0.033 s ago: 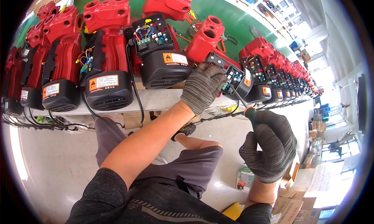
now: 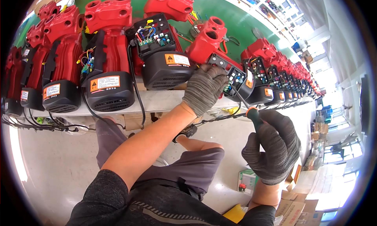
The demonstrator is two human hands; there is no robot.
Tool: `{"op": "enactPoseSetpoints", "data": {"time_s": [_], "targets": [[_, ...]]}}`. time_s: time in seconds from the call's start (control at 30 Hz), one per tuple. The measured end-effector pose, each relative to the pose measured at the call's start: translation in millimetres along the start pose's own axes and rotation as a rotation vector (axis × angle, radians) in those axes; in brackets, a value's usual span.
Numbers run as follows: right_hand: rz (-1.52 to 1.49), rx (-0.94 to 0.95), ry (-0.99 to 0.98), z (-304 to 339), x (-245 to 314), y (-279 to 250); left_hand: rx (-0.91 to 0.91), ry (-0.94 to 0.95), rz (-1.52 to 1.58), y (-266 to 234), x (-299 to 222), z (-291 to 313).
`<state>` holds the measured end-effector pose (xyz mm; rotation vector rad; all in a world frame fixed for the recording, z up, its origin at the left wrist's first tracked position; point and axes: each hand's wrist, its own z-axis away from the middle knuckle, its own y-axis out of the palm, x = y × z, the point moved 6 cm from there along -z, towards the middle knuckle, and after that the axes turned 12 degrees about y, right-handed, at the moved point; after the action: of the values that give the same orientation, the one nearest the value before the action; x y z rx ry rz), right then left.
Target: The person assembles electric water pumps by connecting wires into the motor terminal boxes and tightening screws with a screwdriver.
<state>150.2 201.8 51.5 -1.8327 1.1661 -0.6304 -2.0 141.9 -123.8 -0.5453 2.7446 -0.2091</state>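
Observation:
A red and black motor pump (image 2: 207,34) lies on the bench in front of me, its terminal box open and a small circuit board (image 2: 236,77) showing. My left hand (image 2: 204,89), in a grey knitted glove, is closed over the near side of that box; its fingertips are partly hidden. Below and to the right, my gloved right hand (image 2: 273,147) is closed round a screwdriver (image 2: 254,116) with a dark green handle and an orange collar. The thin shaft slants up and left, its tip at the circuit board's terminals.
More pumps stand in a row on both sides, including an open-box pump (image 2: 167,68) just left and a line of pumps (image 2: 275,78) running right. Black cables (image 2: 138,88) hang over the bench's front edge. Cardboard boxes (image 2: 292,210) lie at lower right; pliers (image 2: 233,40) rest beyond the pump.
My right hand's fingers have shifted very slightly to the right round the screwdriver handle. The left hand and the pump stay in place.

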Motion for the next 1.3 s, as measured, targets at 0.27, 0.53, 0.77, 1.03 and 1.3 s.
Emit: {"op": "enactPoseSetpoints", "data": {"time_s": [0.27, 0.53, 0.77, 1.03, 1.3], "targets": [[0.262, 0.085, 0.073, -1, -3, -18, 0.028, -0.077, 0.026, 1, 0, -3], [0.116, 0.072, 0.021, 0, 0, -16, -0.070, -0.135, 0.156, 2, 2, -1], [0.050, 0.059, 0.056, -1, -5, -16, -0.040, -0.023, -0.002, -4, -4, -2], [0.045, 0.066, 0.037, 2, -7, -18, 0.190, 0.063, -0.152, -1, -7, -14], [0.043, 0.065, 0.035, 4, -9, -19, 0.065, -0.098, 0.006, 4, -2, -7]]}}
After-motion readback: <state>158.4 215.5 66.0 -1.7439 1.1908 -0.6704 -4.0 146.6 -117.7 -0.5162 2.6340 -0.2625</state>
